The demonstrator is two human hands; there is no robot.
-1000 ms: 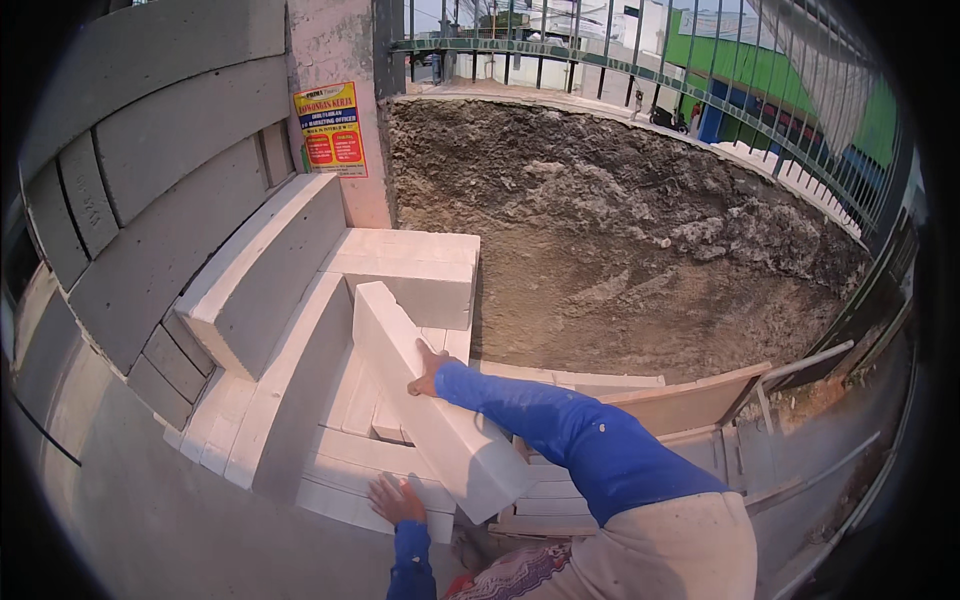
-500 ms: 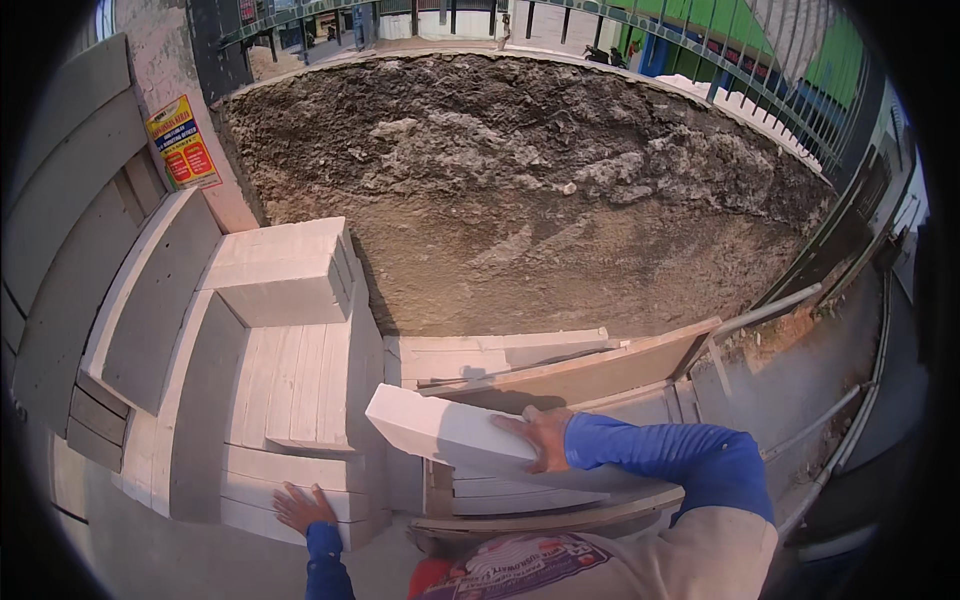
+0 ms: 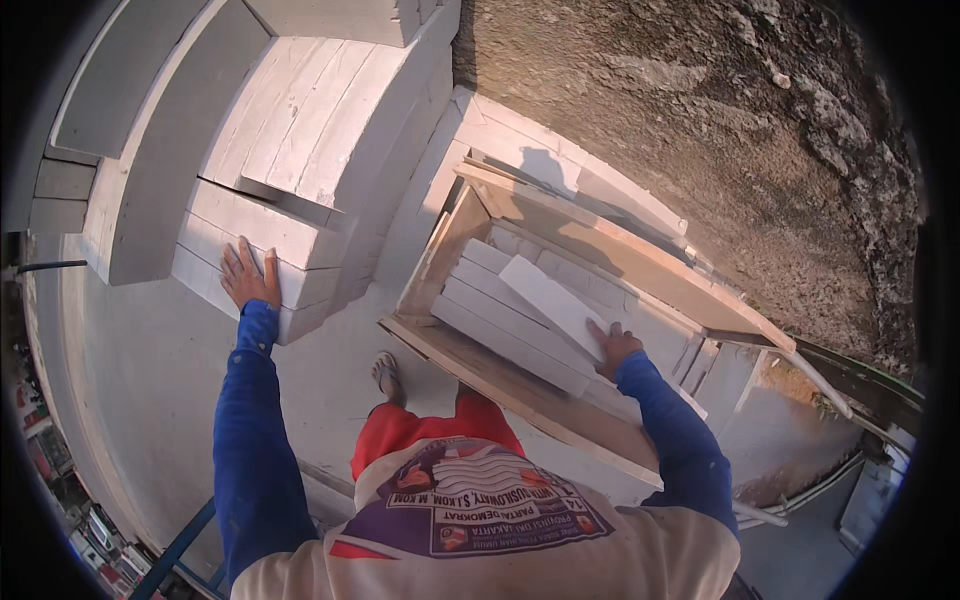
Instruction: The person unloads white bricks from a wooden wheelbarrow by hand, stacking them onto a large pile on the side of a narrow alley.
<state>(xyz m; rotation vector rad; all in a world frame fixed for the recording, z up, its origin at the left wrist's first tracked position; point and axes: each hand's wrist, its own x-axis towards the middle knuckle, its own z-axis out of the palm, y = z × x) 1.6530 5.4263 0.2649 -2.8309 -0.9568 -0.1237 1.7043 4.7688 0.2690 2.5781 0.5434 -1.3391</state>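
My left hand (image 3: 248, 277) lies flat, fingers spread, on the near end of a stack of pale concrete blocks (image 3: 330, 250). It grips nothing. My right hand (image 3: 613, 350) is wrapped round the near right end of a single white concrete block (image 3: 553, 303). That block lies tilted at an angle inside a wooden-sided box or cart (image 3: 520, 400), on top of several blocks (image 3: 490, 300) laid side by side. The fingers on the block's far side are partly hidden.
Taller stacked blocks (image 3: 185, 150) rise at the left. A rough, weathered wall (image 3: 680, 120) runs along the far right. More pale blocks (image 3: 490, 125) lie between it and the box. A pipe-like handle (image 3: 825, 385) sticks out at the box's right end.
My right hand has lowered the block from above the box onto the blocks inside it. My view has tilted down and turned. The left hand stays on the stack.
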